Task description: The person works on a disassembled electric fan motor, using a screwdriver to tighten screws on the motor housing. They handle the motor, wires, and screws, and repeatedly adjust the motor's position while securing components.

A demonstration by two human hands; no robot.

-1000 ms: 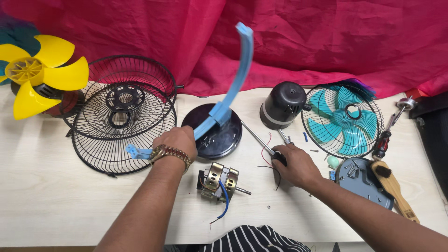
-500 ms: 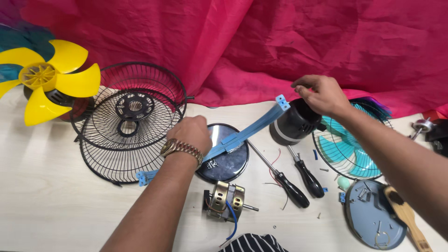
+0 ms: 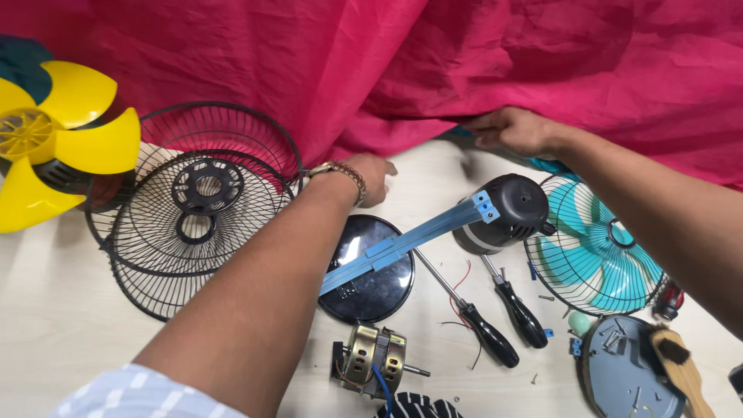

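Both hands reach the red cloth (image 3: 542,70) at the desk's (image 3: 46,325) back edge: left hand (image 3: 370,176) loosely open and empty, right hand (image 3: 511,130) flat on the cloth. Blue stand (image 3: 402,246), screwdrivers (image 3: 495,321), motor (image 3: 371,358) and grilles (image 3: 193,224) lie nearer.

Two hands are in view, the left hand (image 3: 370,176) and the right hand (image 3: 512,130), both at the far edge of the worktop (image 3: 54,340) by one red cloth (image 3: 464,62).

Two black wire fan guards (image 3: 193,224) lie stacked toward the left edge. Two fan blades show: one yellow blade (image 3: 54,147) at the far left corner, one teal blade (image 3: 600,255) inside a third guard near the right edge.

Two black-handled screwdrivers (image 3: 487,333) lie side by side. One each: blue stand arm (image 3: 410,244), black round base (image 3: 371,271), black motor housing (image 3: 507,213), bare motor (image 3: 371,360), grey round cover (image 3: 623,371), wooden-handled brush (image 3: 681,368).
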